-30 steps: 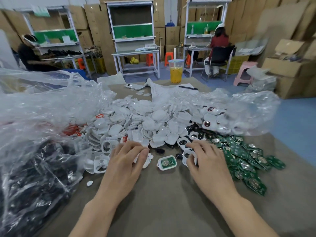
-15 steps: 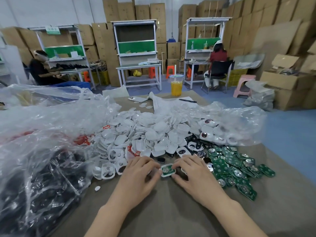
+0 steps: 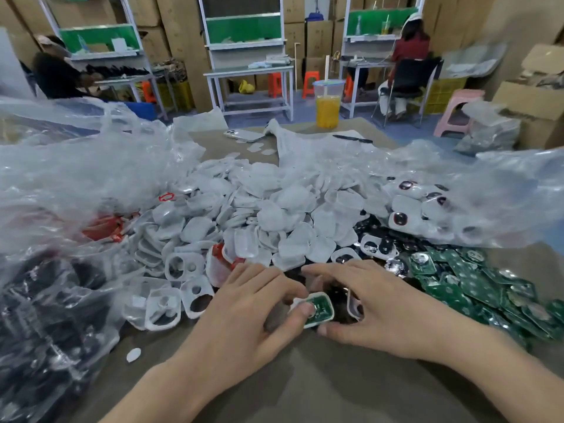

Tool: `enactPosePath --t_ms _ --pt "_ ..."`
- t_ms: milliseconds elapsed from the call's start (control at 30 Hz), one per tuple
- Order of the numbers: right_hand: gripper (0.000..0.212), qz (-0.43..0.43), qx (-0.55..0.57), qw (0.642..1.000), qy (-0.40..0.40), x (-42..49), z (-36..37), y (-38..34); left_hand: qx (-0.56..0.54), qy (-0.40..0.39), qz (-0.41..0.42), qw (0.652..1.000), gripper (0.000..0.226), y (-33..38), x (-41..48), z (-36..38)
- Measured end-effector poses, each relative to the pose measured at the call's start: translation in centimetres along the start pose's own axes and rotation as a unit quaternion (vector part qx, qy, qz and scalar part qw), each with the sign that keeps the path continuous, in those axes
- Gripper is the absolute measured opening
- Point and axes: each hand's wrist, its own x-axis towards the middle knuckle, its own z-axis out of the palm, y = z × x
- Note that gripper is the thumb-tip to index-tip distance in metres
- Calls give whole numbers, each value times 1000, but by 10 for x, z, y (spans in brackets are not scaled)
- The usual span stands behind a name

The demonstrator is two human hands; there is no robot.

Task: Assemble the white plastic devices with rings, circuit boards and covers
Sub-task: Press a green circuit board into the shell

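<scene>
A white plastic device shell with a green circuit board inside lies on the brown table between my hands. My left hand grips its left side, thumb on the board. My right hand is curled round its right side, thumb at the near edge. Behind them spreads a heap of white covers. White shells with holes lie to the left. Loose green circuit boards are piled on the right. Red rings show under plastic on the left.
Clear plastic bags cover the table's left and back right; a bag of black parts sits at near left. A cup of yellow drink stands at the far edge. Workbenches, cardboard boxes and two seated people are beyond.
Both hands closed in from the piles onto the shell with the green board and now hold it together. The view has moved closer and lower.
</scene>
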Motion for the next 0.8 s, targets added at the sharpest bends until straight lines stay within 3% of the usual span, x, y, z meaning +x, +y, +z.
enactPosePath --t_ms 433,800 --pt "76 -12 -2 999 -33 0 1 1 17 -117 -43 992 30 -13 -1 1" --pt "70 -8 28 999 -43 -2 -2 -3 -27 -126 -82 988 23 -6 -1 1"
